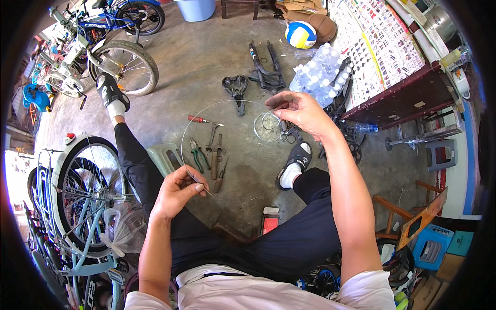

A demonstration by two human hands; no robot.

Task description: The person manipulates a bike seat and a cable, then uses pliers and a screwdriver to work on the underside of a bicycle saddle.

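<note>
A thin metal cable (201,110) arcs between my two hands. My left hand (181,190) pinches it near one end, with the tip sticking out past the thumb. My right hand (296,112) holds the cable farther along, by thumb and fingers. Just below the right fingers is a coil of cable (267,128); whether it hangs or rests on the floor I cannot tell. On the floor between the hands lie green-handled pliers (199,155), a hammer (214,161), a red-handled screwdriver (201,119) and another screwdriver (221,174).
A bicycle saddle (235,91) and a bicycle fork (267,68) lie ahead, beside bottled water (319,75). A bicycle wheel (93,193) stands at left near a grey-green plastic stool (166,157). A red box (270,221) sits between my legs. A wooden stool (420,217) lies at right.
</note>
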